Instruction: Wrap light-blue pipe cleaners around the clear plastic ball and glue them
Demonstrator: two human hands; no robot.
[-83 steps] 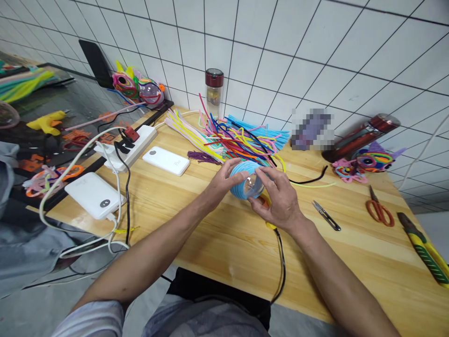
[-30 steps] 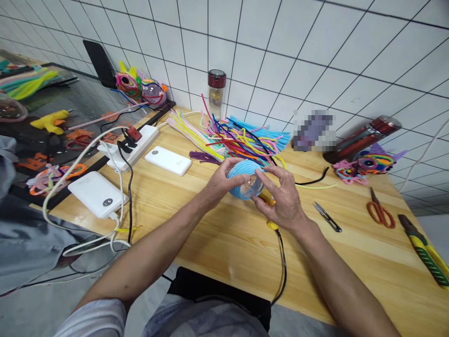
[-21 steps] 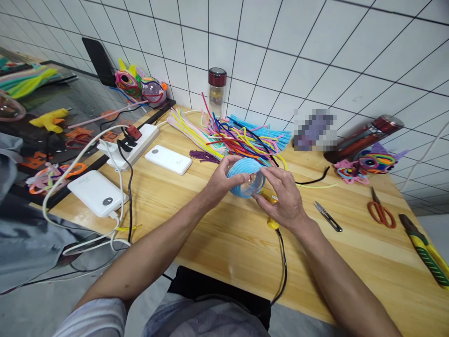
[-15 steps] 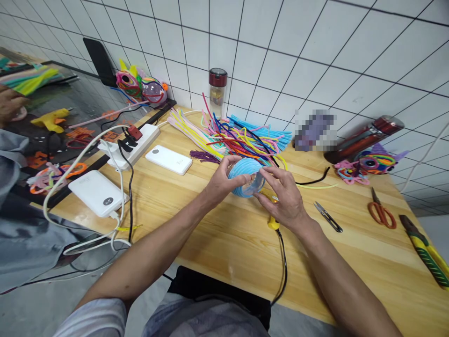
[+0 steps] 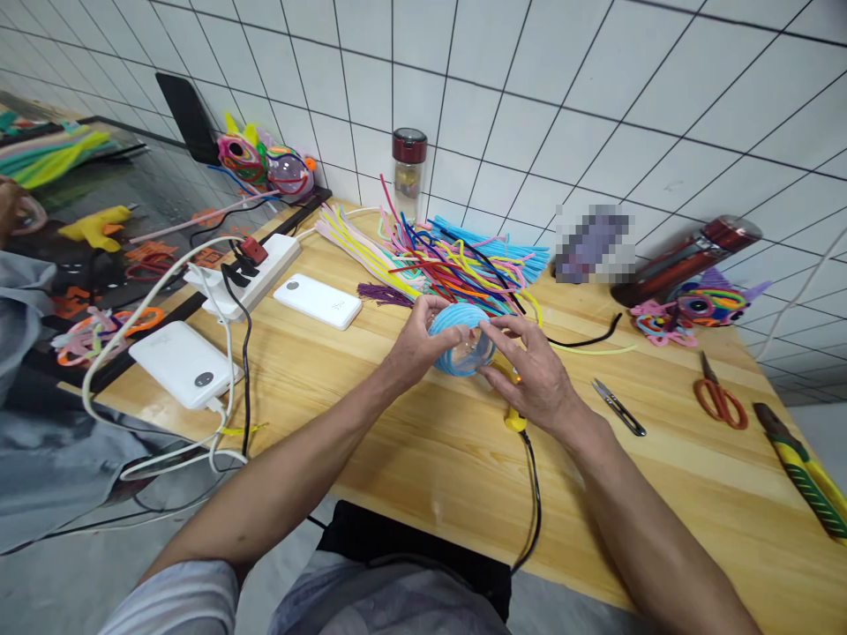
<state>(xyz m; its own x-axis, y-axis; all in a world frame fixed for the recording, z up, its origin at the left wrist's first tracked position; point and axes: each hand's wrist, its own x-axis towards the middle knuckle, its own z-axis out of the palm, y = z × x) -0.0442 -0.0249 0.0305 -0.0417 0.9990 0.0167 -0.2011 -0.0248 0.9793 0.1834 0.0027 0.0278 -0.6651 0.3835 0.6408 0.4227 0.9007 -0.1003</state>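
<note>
Between both hands is a clear, rounded plastic piece wound with light-blue pipe cleaner (image 5: 461, 319), its bare opening side facing me and to the right. My left hand (image 5: 429, 339) grips its left side, thumb across the front. My right hand (image 5: 528, 366) holds its right edge between fingertips and thumb. Under my right hand lies a yellow corded tool (image 5: 514, 420), mostly hidden, with a black cord running to the table's front edge. Just behind the hands spreads a pile of coloured pipe cleaners (image 5: 456, 265).
To the right lie thread snips (image 5: 620, 408), orange-handled scissors (image 5: 720, 401) and green-yellow pliers (image 5: 800, 472). Two white power banks (image 5: 318, 301) and a power strip (image 5: 255, 278) with looping cables are on the left. A glass bottle (image 5: 409, 172) stands at the wall. A co-worker's hand (image 5: 10, 207) shows far left.
The blue-wound piece has turned slightly in my hands, showing more of its clear opening. My right hand has shifted slightly left. The co-worker's hand has moved toward the left edge.
</note>
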